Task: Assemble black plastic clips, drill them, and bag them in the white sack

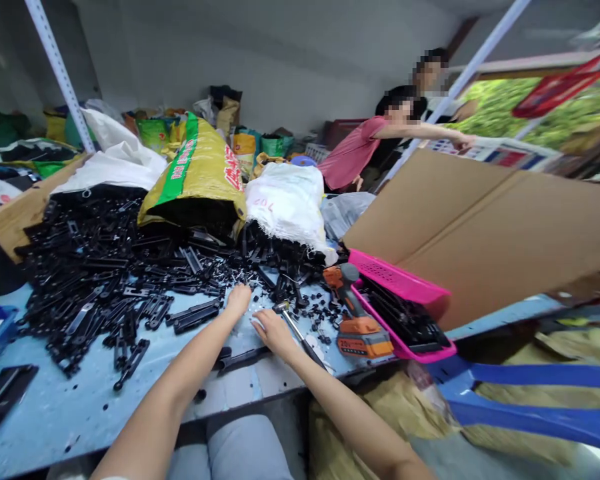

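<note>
My left hand (238, 299) reaches over the light blue table (70, 407), its fingers curled down into small black parts near a flat black bar (195, 315); what it grips is hidden. My right hand (271, 329) lies close beside it with fingers bent, pressing on the table next to a hammer (300, 337) with a metal head. A big heap of black plastic strips (95, 267) covers the table's left and far side. An orange cordless drill (355, 313) lies just right of my hands.
A pink basket (405, 283) with black strips lies tipped against a large cardboard sheet (490, 227). A yellow sack (200, 173) and a white sack (287, 200) spill parts at the back. Two people (375, 143) stand behind. Blue plastic stool (530, 400) at right.
</note>
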The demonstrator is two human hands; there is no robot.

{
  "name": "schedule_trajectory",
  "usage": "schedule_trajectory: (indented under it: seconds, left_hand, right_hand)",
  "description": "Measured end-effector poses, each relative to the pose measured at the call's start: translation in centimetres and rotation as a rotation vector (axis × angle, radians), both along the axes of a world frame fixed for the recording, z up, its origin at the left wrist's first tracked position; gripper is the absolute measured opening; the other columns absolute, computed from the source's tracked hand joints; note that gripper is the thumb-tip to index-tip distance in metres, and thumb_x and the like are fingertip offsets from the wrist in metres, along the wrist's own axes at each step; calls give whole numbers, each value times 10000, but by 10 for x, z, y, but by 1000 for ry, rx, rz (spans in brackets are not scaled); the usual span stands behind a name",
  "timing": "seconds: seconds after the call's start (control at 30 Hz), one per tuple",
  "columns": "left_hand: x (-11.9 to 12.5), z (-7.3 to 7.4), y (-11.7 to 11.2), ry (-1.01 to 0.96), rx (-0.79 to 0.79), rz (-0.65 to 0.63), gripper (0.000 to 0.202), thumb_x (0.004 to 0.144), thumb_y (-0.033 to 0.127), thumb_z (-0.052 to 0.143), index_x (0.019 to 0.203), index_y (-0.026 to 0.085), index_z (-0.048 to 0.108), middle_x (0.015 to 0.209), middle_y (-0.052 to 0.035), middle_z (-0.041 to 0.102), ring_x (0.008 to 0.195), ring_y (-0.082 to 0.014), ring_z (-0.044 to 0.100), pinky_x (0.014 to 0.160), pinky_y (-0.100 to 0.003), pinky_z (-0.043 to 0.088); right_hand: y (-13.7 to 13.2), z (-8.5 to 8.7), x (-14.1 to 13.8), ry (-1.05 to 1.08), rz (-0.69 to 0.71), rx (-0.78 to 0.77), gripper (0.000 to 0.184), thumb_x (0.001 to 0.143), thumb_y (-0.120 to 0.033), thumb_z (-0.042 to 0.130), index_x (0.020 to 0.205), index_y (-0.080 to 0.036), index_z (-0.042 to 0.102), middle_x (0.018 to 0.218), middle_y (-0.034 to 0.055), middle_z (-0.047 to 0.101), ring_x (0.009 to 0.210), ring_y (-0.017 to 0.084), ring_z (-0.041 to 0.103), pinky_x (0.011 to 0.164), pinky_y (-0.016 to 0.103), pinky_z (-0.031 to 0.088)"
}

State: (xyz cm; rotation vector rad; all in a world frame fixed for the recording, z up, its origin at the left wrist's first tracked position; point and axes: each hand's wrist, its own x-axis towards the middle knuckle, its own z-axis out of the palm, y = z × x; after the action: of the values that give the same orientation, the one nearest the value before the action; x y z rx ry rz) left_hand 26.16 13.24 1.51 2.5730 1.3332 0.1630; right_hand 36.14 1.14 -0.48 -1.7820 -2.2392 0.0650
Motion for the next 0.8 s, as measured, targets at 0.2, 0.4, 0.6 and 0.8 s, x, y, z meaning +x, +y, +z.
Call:
schedule_trajectory:
  seconds: [0.2,0.4,0.6,0.8]
  left_hand:
    - [-47,12,-23,-96,108,5,315,856,28,351,1090,107,547,1059,-138,597,1012,-213,577,873,-329,453]
    - [-166,-3,-68,-491,256,56,251,909,210,338,1031,160,551,992,-105,603,928,-225,595,830,-363,473]
    - [-245,-26,-113,-528,227,203,270,909,347,355,976,190,565,954,-74,622,899,-228,611,798,-363,484]
    - [-240,-41,-133,-462,219,157,276,914,276,319,984,175,566,910,-80,614,843,-221,619,754,-354,490]
  right_hand:
    - [59,-3,4,-113,-288,-147,215,923,-262,437,1075,-150,541,1069,127,558,1002,231,512,807,313,416]
    - [71,-9,-2,-63,-321,-154,179,917,-217,417,1023,-154,546,1023,105,597,922,190,560,748,260,412]
    - [71,-4,-8,63,-301,-112,254,885,-206,448,1113,-170,553,1031,81,617,930,170,573,799,249,389]
    - [52,-12,-25,171,-211,-102,223,802,-146,534,988,-188,649,995,59,602,861,154,575,775,235,405]
